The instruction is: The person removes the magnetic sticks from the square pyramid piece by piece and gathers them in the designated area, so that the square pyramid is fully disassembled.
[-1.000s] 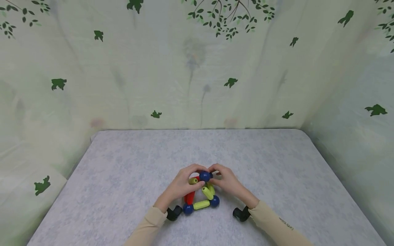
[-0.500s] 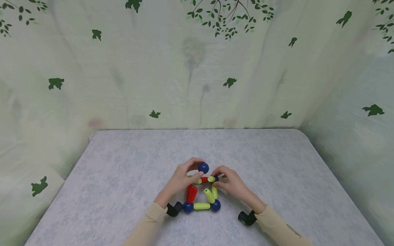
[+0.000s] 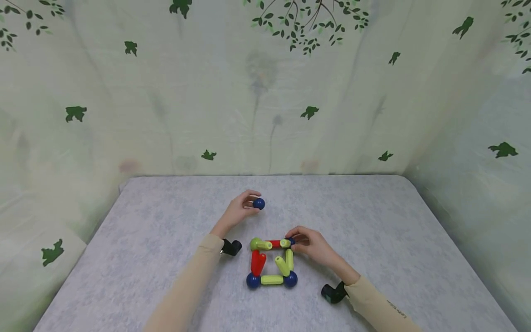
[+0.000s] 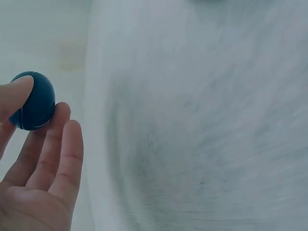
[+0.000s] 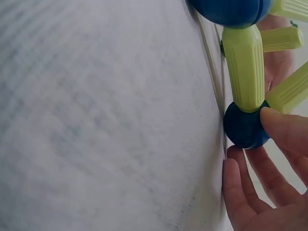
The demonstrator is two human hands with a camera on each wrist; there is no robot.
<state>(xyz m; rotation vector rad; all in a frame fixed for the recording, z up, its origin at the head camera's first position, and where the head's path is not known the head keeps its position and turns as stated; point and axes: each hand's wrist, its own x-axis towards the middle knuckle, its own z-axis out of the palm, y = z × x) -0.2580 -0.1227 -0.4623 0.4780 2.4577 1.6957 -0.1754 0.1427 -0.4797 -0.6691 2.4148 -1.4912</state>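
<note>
Between thumb and fingers my left hand pinches a loose blue ball, held beyond the far side of a frame of toy rods and balls. My right hand grips the blue corner ball at the frame's far right. That frame has a green ball at its far left corner and blue balls at the near corners. A yellow-green rod forms the near side, a red rod the far side. Short rods, such as a red one, stick up from the corners.
The frame lies on a grey mottled table. Behind the table hangs a pale curtain printed with leaves. Each wrist wears a black camera.
My left hand has lifted the blue ball off the frame and carried it away, forward and left. My right hand has shifted slightly right to the far right corner ball.
</note>
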